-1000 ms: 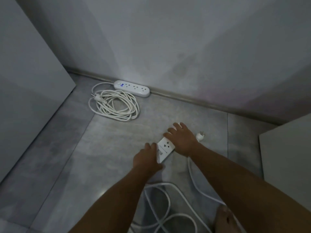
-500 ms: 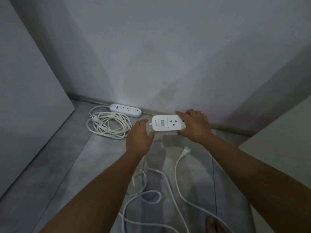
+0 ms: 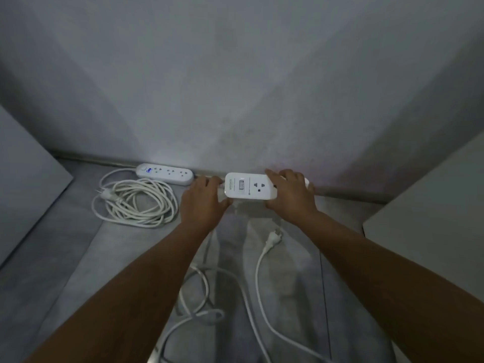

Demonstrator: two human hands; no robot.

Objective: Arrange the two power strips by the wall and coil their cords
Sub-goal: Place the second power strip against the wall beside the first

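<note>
A white power strip [image 3: 246,186] with one visible socket lies lengthways along the foot of the wall. My left hand [image 3: 203,203] holds its left end and my right hand [image 3: 290,195] grips its right end, covering that part. Its loose cord [image 3: 258,279] trails back over the floor in open loops, with its plug [image 3: 273,238] lying just behind my right hand. To the left, a second white power strip [image 3: 165,174] with a blue light sits against the wall. Its cord [image 3: 138,203] lies coiled in front of it.
A grey wall [image 3: 235,87] closes the far side, with a skirting strip along the floor. A pale panel [image 3: 23,195] leans in at the left and a white furniture edge [image 3: 429,218] stands at the right. The floor is grey tile.
Both hands have carried the power strip from the middle of the floor up to the wall, turning it parallel to the skirting. The cord and plug were dragged along behind.
</note>
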